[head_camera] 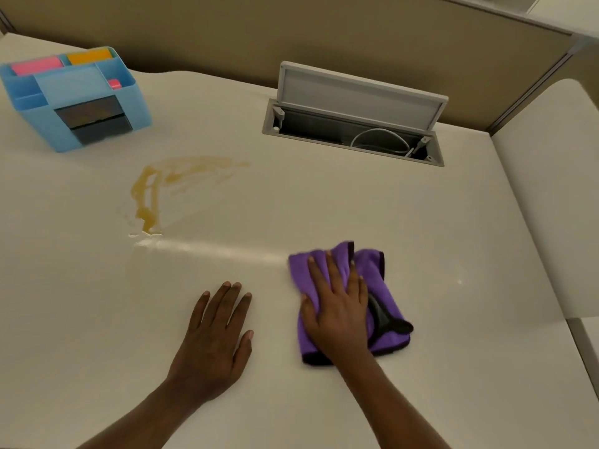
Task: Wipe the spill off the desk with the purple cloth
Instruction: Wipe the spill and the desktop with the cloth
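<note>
Your left hand lies nearest the camera, palm down on the pale desk, fingers straight and close together, thumb out to the side, holding nothing. Just beside it, on the thumb side, your right hand presses flat on the purple cloth, fingers spread across the fabric rather than curled around it, so the hand is open and only resting on the cloth. That cloth is folded and bunched, with a dark edging showing along its border; most of it sticks out beyond your right fingertips and to the outer side of that hand.

Well ahead of your left fingertips sits the spill, an amber smear that curves away from you and then trails toward the right, with a small wet glint at its near end. It is well apart from the cloth, which does not touch it.

Farther beyond the spill, off to the left of your left hand, stands a blue desk organizer with pink and orange items in its top compartments. Straight ahead of your right hand, a cable hatch is set into the desk, its lid propped open and a white cable coiled inside.
</note>
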Demonstrator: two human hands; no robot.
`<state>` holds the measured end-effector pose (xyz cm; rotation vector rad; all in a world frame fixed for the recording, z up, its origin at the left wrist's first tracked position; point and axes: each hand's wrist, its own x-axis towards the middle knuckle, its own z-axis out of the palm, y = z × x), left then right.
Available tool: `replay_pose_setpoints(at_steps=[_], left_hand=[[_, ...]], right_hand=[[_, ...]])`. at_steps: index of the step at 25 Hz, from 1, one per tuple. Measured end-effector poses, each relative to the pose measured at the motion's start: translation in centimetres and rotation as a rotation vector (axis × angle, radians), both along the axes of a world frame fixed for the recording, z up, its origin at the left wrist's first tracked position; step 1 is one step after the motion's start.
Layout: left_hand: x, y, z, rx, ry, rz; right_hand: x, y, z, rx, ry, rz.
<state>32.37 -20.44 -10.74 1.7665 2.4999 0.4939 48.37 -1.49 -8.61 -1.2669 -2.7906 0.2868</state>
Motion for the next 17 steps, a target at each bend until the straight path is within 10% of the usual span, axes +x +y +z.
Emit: replay_pose_setpoints(at_steps=[8, 13, 17], left_hand=[[0.1, 0.0, 0.1, -0.003, 0.016, -0.002], [0.0, -0.3, -0.1, 0.013, -0.002, 0.011], [0.2, 0.1, 0.3, 0.003, 0.003, -0.008]], right_hand=[[-4.1, 10.1, 2.1, -0.038, -0.034, -0.307], [2.7, 1.5, -0.1, 0.003, -0.012, 0.031], [3.4, 10.0, 1.3, 0.011, -0.060, -0.279]])
